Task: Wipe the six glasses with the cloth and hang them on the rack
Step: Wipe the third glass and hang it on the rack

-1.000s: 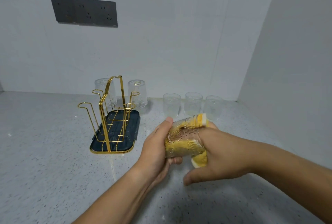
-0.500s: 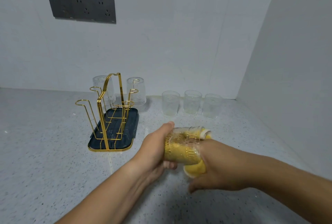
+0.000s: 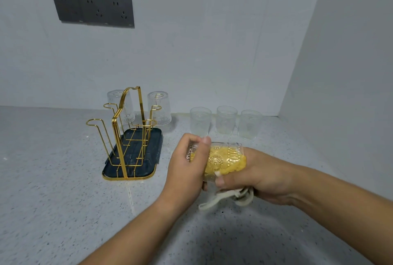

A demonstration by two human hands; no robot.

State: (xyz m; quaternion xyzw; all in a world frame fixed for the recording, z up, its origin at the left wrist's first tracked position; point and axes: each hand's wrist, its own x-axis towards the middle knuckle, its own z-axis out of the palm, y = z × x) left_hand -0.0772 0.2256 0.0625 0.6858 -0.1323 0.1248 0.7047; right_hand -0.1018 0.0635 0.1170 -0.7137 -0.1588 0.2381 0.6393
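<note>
My left hand [image 3: 187,165] grips the base end of a clear patterned glass [image 3: 221,158] that lies sideways above the counter. A yellow cloth [image 3: 238,163] is stuffed inside the glass, and my right hand [image 3: 261,177] holds the cloth at the glass's mouth; its pale loop hangs below. The gold wire rack [image 3: 125,133] on a dark tray [image 3: 156,139] stands to the left, with two glasses [image 3: 159,107] hung upside down on its far pegs. Three glasses [image 3: 225,119] stand upright in a row near the back wall.
Grey speckled counter [image 3: 53,190] runs left and forward. White walls meet in a corner at the back right. A dark socket panel [image 3: 93,8] sits on the back wall.
The glass has turned in my hands; my left thumb now lies over its base, the cloth sits deeper inside, and its pale loop hangs out below.
</note>
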